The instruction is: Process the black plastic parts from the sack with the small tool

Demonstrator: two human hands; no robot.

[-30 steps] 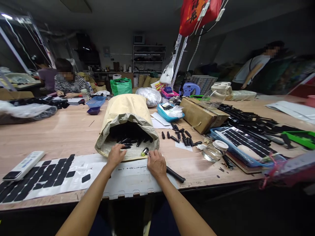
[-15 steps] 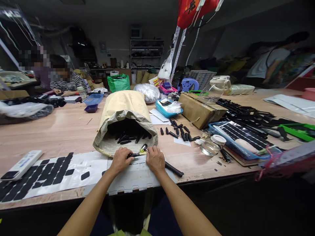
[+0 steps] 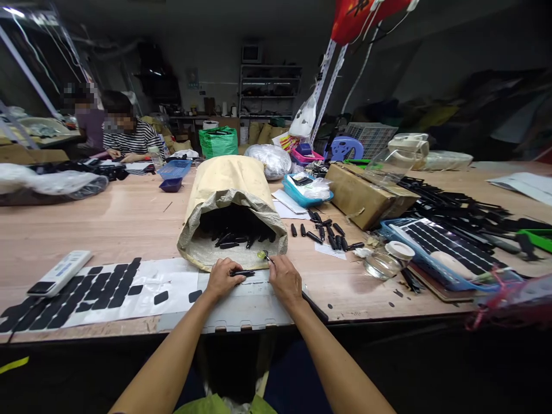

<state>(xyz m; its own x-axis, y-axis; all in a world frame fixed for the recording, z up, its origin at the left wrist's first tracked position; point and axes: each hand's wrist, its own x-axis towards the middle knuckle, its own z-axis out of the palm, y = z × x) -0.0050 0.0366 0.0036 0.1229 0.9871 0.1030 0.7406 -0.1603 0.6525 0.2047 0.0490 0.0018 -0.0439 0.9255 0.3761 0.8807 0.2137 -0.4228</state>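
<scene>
No legible writing anywhere. Black stick [image 3: 242,273] is pinched in left hand [image 3: 222,278], long axis left-right, free end pointing to 3 o'clock. Right hand [image 3: 284,279] is closed around a tool [image 3: 264,256] with yellow-green tip; its handle is hidden. Both sit at 6 o'clock of the sack [image 3: 228,195] mouth.

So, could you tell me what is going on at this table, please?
A person sits at a long wooden table with both hands by the mouth of an open sack full of small black parts. The left hand holds one black part flat on a white sheet; the right hand grips a screwdriver with a yellow-green end, beside that part. More black parts lie loose to the right. Other people work at the far left.
</scene>
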